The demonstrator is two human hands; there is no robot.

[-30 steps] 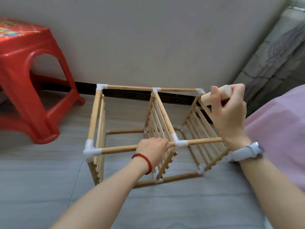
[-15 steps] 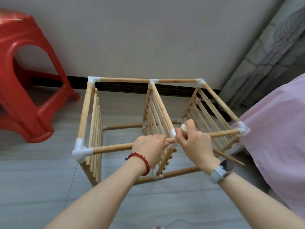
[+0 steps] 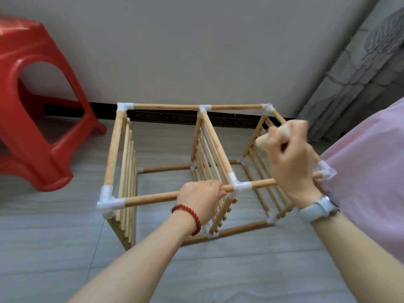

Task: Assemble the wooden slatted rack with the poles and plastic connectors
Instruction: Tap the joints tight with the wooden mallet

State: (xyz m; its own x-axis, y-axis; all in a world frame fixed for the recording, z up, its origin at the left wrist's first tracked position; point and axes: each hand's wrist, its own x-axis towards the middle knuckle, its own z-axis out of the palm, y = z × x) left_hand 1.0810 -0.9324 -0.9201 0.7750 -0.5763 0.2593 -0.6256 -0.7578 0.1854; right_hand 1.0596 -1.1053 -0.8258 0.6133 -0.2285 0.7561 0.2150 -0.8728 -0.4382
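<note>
Standing on the grey floor (image 3: 65, 248) near the wall (image 3: 196, 51), the rack (image 3: 209, 171) is a frame of poles joined by white connectors, with three slatted panels upright inside it: one at the left, one in the middle, one at the right.

The left hand (image 3: 200, 199) grips the near top pole (image 3: 150, 197), fingers curled over it, just left of the middle connector (image 3: 237, 188). A red bead bracelet (image 3: 190, 217) sits on this wrist.

The right hand (image 3: 290, 162) is raised above the right part of the frame, between the middle panel and the right panel. Its fingers are closed around a pale wooden piece (image 3: 273, 136), a short thick handle or mallet; the picture is blurred there, so I cannot tell which. One rounded end comes out at the left of the fist. The piece touches no pole. A watch (image 3: 317, 207) with a pale strap is on this wrist.

The near right corner connector (image 3: 325, 171) is beside a pink cloth (image 3: 371, 182) that fills the right side. A red stool (image 3: 32, 106) stands at the far left, well apart from the rack. A grey patterned curtain (image 3: 360, 73) hangs at the far right.
</note>
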